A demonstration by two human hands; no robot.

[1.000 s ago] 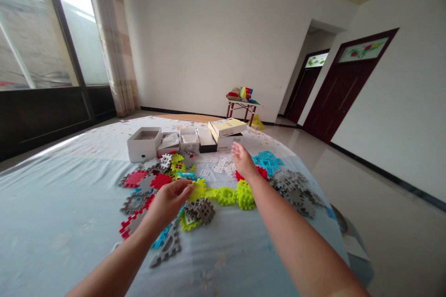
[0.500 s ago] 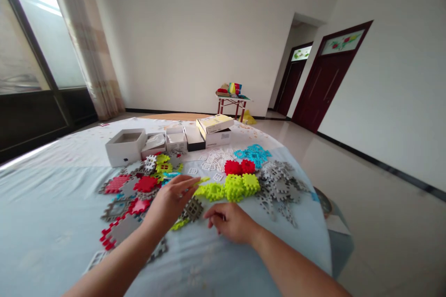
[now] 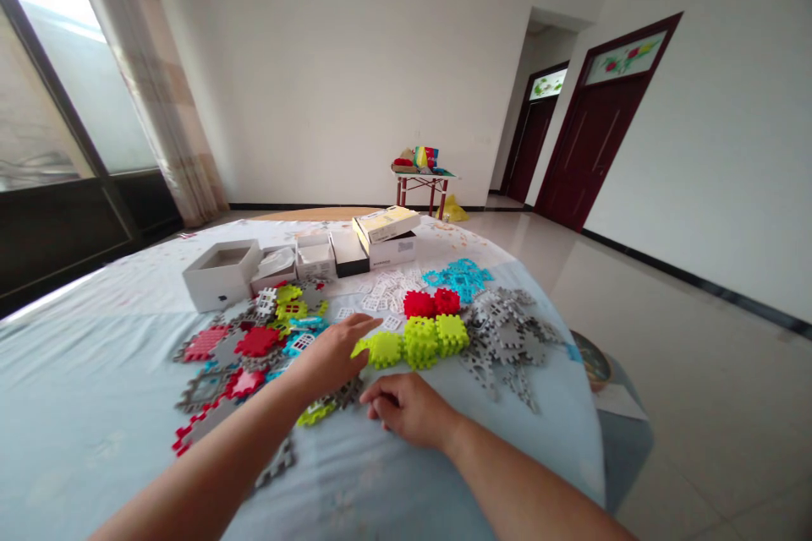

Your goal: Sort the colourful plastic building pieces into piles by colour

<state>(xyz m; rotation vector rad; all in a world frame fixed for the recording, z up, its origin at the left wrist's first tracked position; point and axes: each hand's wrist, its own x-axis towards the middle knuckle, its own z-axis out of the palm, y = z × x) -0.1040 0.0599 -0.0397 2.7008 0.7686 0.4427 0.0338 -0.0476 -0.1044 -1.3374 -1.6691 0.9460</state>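
Lime-green blocks (image 3: 419, 341), three assembled cubes in a row, sit on the pale blue cloth (image 3: 95, 372), and everything else reads off them. Left hand (image 3: 333, 355) stretches flat over the tiles just to the left of the row, fingers straight and apart, fingertips touching the nearest green cube's edge, gripping nothing. Right hand (image 3: 409, 410) rests on the cloth just in front of the row, fingers curled loosely under; whether anything sits inside the curl cannot be told. Under the left palm, a grey lattice tile (image 3: 346, 393) and a lime flat tile (image 3: 315, 412) poke out. Directly behind the green row: two red cubes (image 3: 432, 303), touching each other. Behind those, one cluster of cyan pieces (image 3: 460, 277). Right of the green row, a heap of grey tiles (image 3: 507, 334), too tangled to count. Far behind, five boxes in a line, with one white open box (image 3: 219, 275) at the left end and one lidded box (image 3: 386, 235) at the right.
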